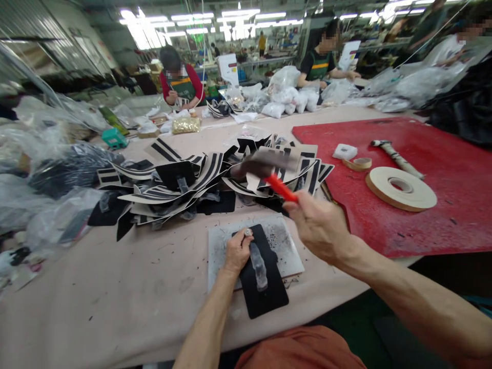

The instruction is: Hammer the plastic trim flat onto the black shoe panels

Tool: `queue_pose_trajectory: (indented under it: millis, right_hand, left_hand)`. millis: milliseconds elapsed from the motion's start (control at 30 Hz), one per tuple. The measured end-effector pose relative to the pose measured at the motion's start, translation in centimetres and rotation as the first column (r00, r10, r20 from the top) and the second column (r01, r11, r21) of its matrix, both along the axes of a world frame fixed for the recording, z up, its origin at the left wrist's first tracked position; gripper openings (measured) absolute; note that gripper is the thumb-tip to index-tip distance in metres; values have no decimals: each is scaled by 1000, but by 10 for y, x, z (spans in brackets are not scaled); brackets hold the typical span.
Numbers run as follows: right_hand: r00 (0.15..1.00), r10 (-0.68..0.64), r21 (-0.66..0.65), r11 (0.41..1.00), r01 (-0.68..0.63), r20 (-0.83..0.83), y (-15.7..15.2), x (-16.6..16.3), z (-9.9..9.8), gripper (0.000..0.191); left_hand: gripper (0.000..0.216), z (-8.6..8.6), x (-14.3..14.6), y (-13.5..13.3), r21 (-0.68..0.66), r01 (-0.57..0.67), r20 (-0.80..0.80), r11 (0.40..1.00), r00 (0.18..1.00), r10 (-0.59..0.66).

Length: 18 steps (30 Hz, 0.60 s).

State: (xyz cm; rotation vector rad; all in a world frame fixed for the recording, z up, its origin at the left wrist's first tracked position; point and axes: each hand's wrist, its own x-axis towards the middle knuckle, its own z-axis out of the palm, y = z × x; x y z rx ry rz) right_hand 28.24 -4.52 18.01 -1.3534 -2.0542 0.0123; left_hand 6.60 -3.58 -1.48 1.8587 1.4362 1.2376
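My right hand [321,223] is closed round the red handle of a hammer [279,184], raised above the board; its head is smeared by motion. My left hand [237,251] pinches a small metal punch [248,232], of which only the round top shows. It stands at the upper left edge of a black flat panel [265,271]. A strip wrapped in clear plastic [259,269] lies along this panel's middle. Under the panel is a pale board [290,251], scattered with tiny black bits.
Behind the board lies a heap of black-and-cream striped pieces [180,195]. On the red mat [365,225] to the right are a tape roll [402,188], a smaller ring [357,164] and another hammer [397,158]. Plastic bags [49,205] crowd the left. Co-workers [182,84] sit across the table.
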Motion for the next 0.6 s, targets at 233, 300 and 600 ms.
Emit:
queue_pose_trajectory:
  millis: [233, 300, 600]
  right_hand:
    - [968, 172, -385, 918, -91, 180, -19, 9, -59, 28]
    - [953, 164, -522, 853, -7, 254, -20, 26, -79, 28]
    - [920, -199, -618, 690, 377, 339, -30, 111, -158, 34]
  left_hand:
    - [17, 1, -1, -1, -57, -1, -35, 998, 999, -1]
    - [17, 1, 0, -1, -39, 4, -20, 999, 1000, -4]
    - [12, 4, 1, -2, -17, 10, 56, 1000, 998, -9]
